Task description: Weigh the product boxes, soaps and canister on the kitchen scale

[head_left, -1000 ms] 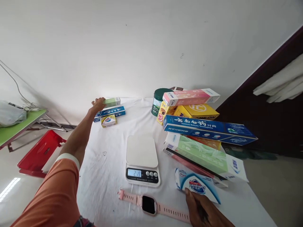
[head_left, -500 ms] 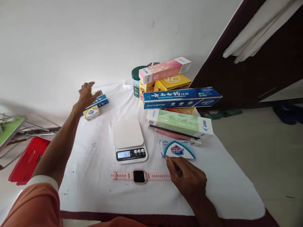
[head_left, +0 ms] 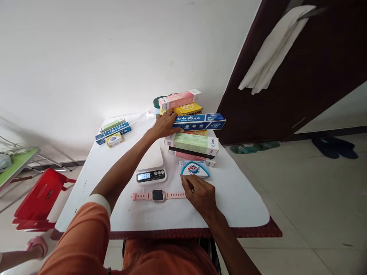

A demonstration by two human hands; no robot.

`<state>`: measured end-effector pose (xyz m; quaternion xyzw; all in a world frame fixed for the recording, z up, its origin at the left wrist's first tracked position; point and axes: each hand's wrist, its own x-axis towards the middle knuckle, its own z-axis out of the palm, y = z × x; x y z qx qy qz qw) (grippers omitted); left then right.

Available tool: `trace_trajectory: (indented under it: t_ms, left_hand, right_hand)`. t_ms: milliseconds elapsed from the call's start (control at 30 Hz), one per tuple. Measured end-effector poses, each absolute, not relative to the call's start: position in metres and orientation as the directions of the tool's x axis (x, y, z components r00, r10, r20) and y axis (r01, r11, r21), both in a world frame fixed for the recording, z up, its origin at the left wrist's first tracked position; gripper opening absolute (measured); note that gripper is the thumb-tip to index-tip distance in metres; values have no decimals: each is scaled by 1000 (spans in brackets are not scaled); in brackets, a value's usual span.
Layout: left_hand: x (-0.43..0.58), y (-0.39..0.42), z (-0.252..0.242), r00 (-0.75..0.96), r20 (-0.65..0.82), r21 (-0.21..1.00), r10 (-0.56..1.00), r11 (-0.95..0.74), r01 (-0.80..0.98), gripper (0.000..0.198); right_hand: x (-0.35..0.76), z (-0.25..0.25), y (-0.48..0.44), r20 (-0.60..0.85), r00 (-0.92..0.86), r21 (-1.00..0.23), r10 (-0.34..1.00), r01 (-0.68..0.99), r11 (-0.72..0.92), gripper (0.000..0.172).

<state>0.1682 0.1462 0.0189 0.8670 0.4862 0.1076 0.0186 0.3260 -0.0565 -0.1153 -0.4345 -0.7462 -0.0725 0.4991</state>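
Note:
My left hand (head_left: 167,123) is at the left end of a blue toothpaste box (head_left: 200,121), fingers over its top and thumb along its lower edge. That box lies on a stack with a pink-and-white box (head_left: 180,99), a yellow box (head_left: 189,109) and a green-and-white box (head_left: 192,143). My right hand (head_left: 200,193) is closed in a pinch just below a Safeguard soap box (head_left: 194,169); I cannot make out what it holds. It covers the right end of a pink-strapped watch (head_left: 157,195). A kitchen scale (head_left: 151,175) reads 363, its plate partly under my left forearm.
A small yellow soap box (head_left: 115,140), a blue toothpaste box (head_left: 113,133) and a green box (head_left: 112,124) lie at the back left. A dark green-lidded tub (head_left: 157,102) stands behind the stack. A red chair (head_left: 43,198) is left of the white-covered table (head_left: 241,202).
My left hand has moved right from the small boxes at the back left to the blue toothpaste box on the stack. My right hand stays pinched beside the soap box. The camera view has shifted.

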Motion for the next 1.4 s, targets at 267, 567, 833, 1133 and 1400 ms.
trace_trajectory:
  t_ms: [267, 567, 833, 1133, 1400]
  left_hand:
    - [131, 122, 30, 451, 302, 228, 840, -523, 821, 50]
    - [-3, 12, 33, 265, 257, 370, 930, -348, 862, 58]
    - [-27, -13, -25, 261, 122, 336, 957, -288, 897, 51]
    - [-26, -1, -31, 246, 111, 414, 963, -270, 869, 77]
    - [-22, -21, -22, 21, 510, 499, 860, -315, 807, 52]
  right_hand:
    - [326, -114, -57, 806, -144, -306, 574, 729, 612, 32]
    - [328, -118, -55, 819, -113, -319, 562, 725, 611, 26]
    - [327, -116, -55, 842, -140, -263, 521, 737, 623, 26]
    - [326, -119, -52, 823, -178, -262, 540, 724, 638, 26]
    - [321, -109, -60, 788, -186, -362, 587, 632, 685, 30]
